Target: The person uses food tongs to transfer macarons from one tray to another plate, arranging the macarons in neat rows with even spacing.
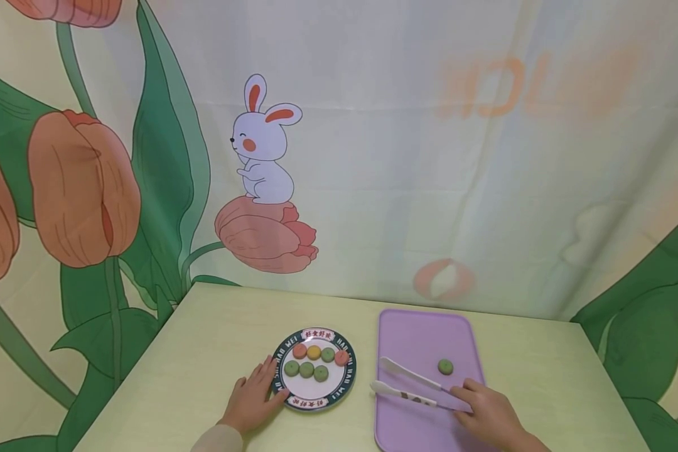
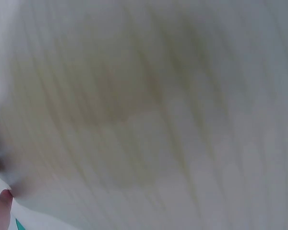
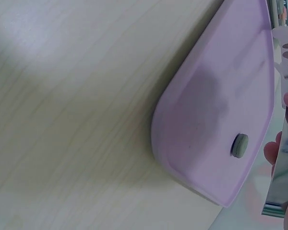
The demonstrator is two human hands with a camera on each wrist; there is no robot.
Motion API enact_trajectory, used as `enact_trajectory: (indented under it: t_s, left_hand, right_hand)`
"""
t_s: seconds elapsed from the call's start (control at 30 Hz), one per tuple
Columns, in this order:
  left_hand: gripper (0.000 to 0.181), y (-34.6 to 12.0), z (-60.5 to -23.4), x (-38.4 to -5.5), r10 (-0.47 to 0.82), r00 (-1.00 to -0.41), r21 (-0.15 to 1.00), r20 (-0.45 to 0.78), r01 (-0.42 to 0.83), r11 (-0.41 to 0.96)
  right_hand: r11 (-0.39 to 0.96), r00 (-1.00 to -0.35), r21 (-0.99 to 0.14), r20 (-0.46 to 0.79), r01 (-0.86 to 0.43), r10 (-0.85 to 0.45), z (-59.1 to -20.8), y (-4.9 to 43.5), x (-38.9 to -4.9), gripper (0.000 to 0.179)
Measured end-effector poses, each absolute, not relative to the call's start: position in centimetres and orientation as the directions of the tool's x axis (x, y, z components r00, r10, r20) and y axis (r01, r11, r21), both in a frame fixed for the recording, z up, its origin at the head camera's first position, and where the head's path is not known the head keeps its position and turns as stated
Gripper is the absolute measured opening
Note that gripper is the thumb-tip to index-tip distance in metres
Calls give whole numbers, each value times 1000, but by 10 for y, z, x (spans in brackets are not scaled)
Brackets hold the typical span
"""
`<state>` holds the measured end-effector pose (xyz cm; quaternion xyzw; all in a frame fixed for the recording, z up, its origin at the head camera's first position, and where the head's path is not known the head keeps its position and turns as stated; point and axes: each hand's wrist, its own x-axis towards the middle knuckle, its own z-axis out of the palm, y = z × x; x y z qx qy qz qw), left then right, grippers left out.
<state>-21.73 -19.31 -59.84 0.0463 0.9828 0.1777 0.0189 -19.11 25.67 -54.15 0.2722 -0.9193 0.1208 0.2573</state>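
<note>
A round plate with a dark lettered rim bears several macarons in two rows: pink, yellow and green ones. My left hand touches the plate's left rim with its fingers stretched out. In the head view my right hand holds a pair of tongs above the purple tray; the white tips stand apart with nothing between them. One green macaron lies on the tray, beyond the right hand. The right wrist view shows this macaron and part of the metal tongs.
A pale wooden table carries the plate and the tray side by side. Behind it hangs a curtain printed with tulips and a rabbit. Mostly blurred tabletop fills the left wrist view.
</note>
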Motion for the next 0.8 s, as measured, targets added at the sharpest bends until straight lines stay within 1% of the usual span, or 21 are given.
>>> enact_trajectory:
  t_s: [0.3,0.53,0.73,0.8]
  left_hand:
    - [78,-193,-601,-218,98,-995,344,-11,88,935]
    - [78,-194,-601,-219,102,-995,345,-2,95,934]
    - [77,-194,-601,-218,98,-995,349,0,92,933]
    - [77,-194,-602,-218,95,-995,348,-2,88,933]
  right_hand:
    - [841,-730,-67,535,-538,-425,-539,264,-190,34]
    - [851,-761,-85,500,-519,-414,-534,266,-188,34]
    - [849,-743,-69,525,-523,-415,-532,269,-188,35]
    - [852,-747,-73,524,-519,-410,-532,270,-188,35]
